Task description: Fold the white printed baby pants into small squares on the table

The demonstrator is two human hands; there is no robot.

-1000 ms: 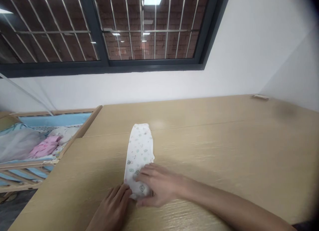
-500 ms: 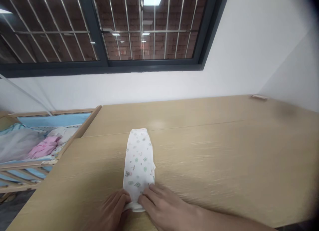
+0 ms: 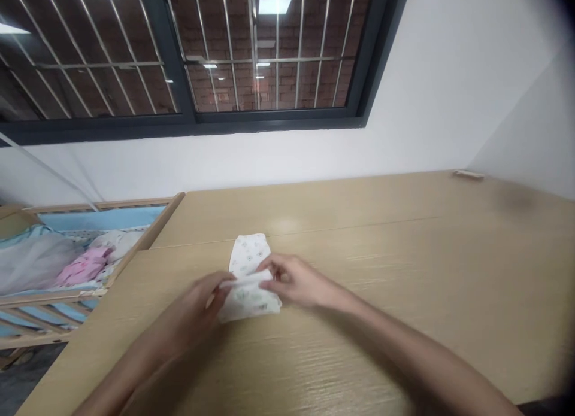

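Observation:
A small white baby garment (image 3: 248, 257) with a faint green print lies on the light wooden table (image 3: 404, 272). Its near end is lifted and doubled over toward the far end. My left hand (image 3: 204, 299) pinches the left corner of that folded end. My right hand (image 3: 291, 279) pinches the right corner, fingers curled on the cloth. Both hands sit side by side over the garment's middle, hiding part of it.
A wooden cot (image 3: 148, 233) stands at the table's left edge, holding a pink garment (image 3: 83, 266) and grey bedding (image 3: 31, 266). A white wall and a barred window (image 3: 202, 57) rise behind the table. A small flat object (image 3: 468, 175) lies at the far right corner.
Both hands gripped the garment's near end and carried it up and away from me, folding it over the far part. The visible cloth is now about half as long.

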